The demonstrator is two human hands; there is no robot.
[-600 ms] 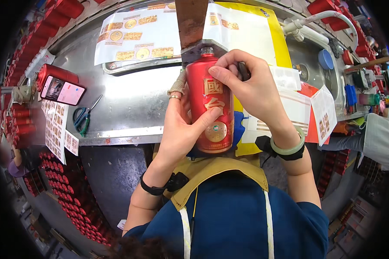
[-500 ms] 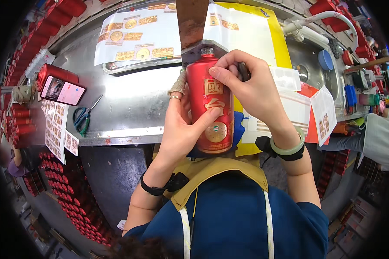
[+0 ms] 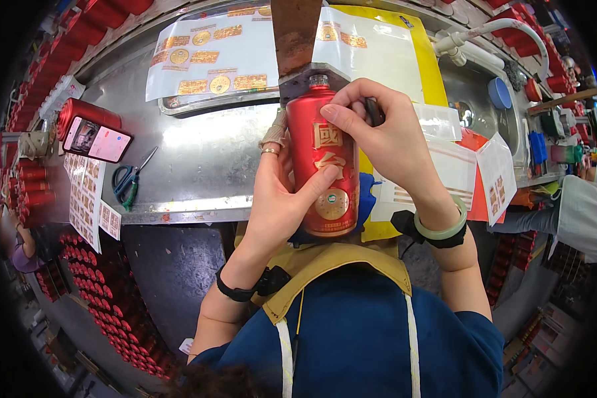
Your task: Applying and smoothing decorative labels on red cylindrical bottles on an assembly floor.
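A red bottle [image 3: 305, 159] with raised gold characters and a round gold label lies tilted at the table's front edge, its clear neck against a metal bracket [image 3: 293, 85]. Around its left side wraps my left hand [image 3: 275, 189], closed, thumb across the front below the characters; a finger wears a pale cloth cover and a ring. At the bottle's upper right, my right hand [image 3: 381, 123] is closed, its thumb tip on the red surface. A small black object [image 3: 376, 111] shows between its curled fingers; what it is stays mostly hidden. Blue cloth [image 3: 366, 192] lies under the bottle.
Sheets of gold labels [image 3: 205, 56] lie on a metal tray behind. On the left are scissors [image 3: 131, 178], a phone [image 3: 97, 139] leaning on a red bottle, and sticker sheets [image 3: 85, 196]. A white pipe [image 3: 504, 24] and blue cup [image 3: 499, 92] stand right. Several red bottles [image 3: 116, 312] fill the lower left.
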